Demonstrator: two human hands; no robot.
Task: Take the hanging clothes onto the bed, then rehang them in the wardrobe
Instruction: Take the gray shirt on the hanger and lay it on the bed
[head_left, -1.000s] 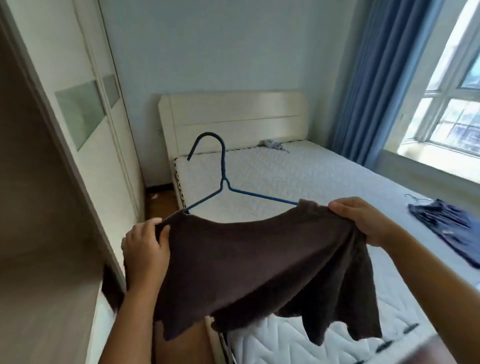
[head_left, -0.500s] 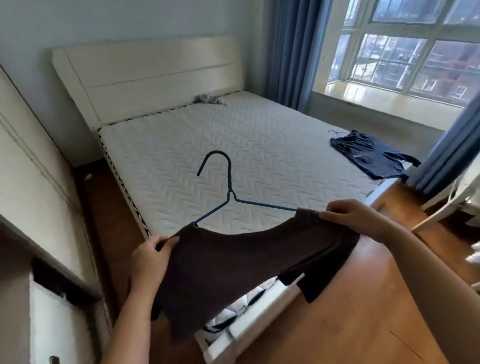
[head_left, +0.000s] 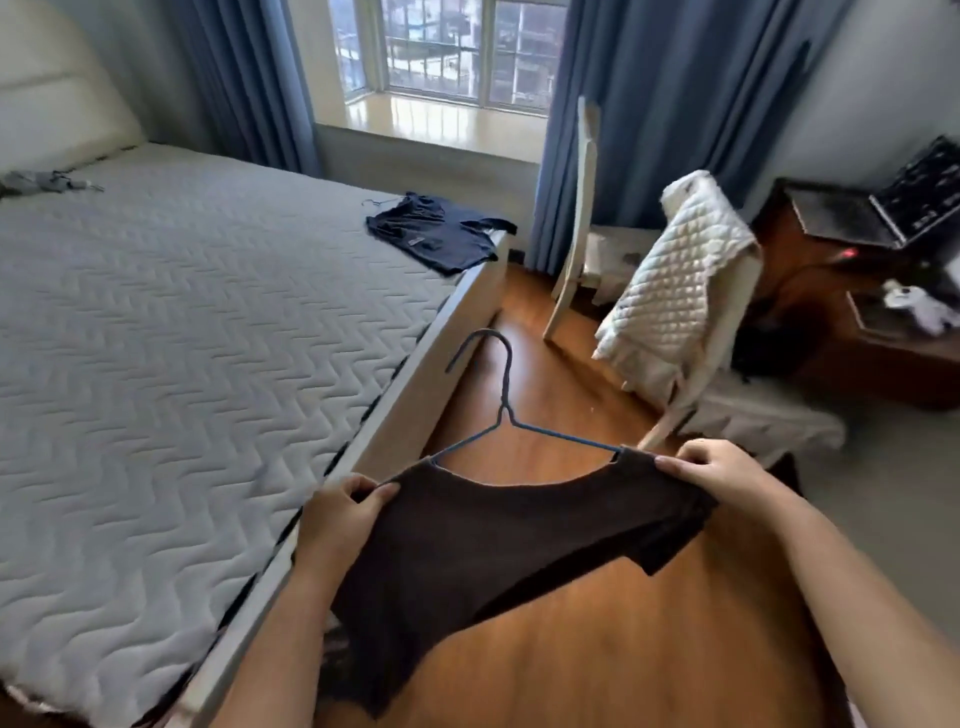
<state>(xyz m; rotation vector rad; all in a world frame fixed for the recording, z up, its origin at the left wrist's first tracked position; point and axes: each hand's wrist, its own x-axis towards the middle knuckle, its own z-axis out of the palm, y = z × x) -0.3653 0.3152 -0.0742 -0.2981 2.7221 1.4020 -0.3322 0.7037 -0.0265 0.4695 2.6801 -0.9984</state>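
- Swung from the bed's head toward its foot, brown shirt (head_left: 498, 540) on blue hanger (head_left: 506, 415) now over the floor (head_left: 623, 649).
- Left hand (head_left: 343, 512) and right hand (head_left: 719, 470) fingers pinch its shoulders.
- Navy shirt (head_left: 434, 236) lies on the bed (head_left: 182, 338).

Dark brown shirt (head_left: 498, 540) on blue wire hanger (head_left: 506, 415), held level over floor beside bed (head_left: 156, 364). Navy garment (head_left: 436, 234) lies flat at mattress corner, apparently on its own hanger.
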